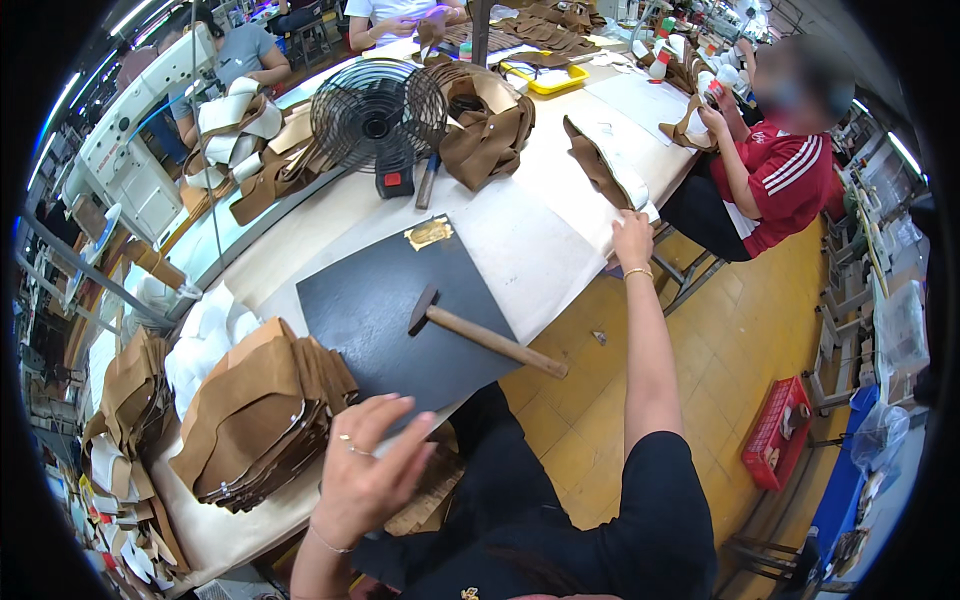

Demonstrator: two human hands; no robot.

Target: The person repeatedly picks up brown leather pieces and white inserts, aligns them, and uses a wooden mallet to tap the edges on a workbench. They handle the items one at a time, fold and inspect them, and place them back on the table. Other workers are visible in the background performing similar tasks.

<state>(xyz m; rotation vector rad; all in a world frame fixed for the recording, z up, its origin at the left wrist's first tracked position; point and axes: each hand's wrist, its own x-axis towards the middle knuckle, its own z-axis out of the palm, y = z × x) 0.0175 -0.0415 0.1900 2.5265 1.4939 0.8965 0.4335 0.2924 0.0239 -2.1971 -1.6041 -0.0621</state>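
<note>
At the table's right edge, my right hand [632, 242] is stretched far out, its fingers closed on the near end of a brown leather piece [598, 170] with a white layer along it. My left hand [375, 455] is raised in front of me, open, fingers apart and holding nothing. Beside it stands a thick stack of brown leather pieces [250, 415]. A hammer [470, 335] with a wooden handle lies across a black board [385, 290], the handle's end jutting past the board's edge. A gold-coloured patch [429, 233] sits at the board's far corner.
A black fan [378, 120] stands behind the board, next to a second hammer [428, 182] and a brown leather heap [488, 135]. To the left is a white sewing machine [135, 125]. A co-worker in red [780, 175] sits at right. A red crate [778, 435] is on the floor.
</note>
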